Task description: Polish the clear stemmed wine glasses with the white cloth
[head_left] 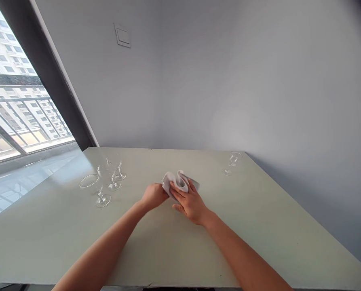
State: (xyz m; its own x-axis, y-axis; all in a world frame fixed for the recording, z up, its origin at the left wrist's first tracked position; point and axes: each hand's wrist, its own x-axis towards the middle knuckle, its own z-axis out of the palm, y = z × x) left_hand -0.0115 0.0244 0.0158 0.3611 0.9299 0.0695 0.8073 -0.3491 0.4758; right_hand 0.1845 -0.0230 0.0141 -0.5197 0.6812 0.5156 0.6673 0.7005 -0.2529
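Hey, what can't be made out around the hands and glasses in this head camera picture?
In the head view:
Left hand: its grip is hidden by the white cloth and the hand's own back.
Anything inside the cloth: hidden by its folds and the right hand.
Farthest glass on the left: its bowl is faint, overlapped by another clear glass.
Both arms: cut off by the bottom edge.

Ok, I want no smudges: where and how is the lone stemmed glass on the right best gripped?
Probably by its stem, from the near side, facing the right hand: the stemmed glass stands upright, its slim stem exposed between bowl and foot.
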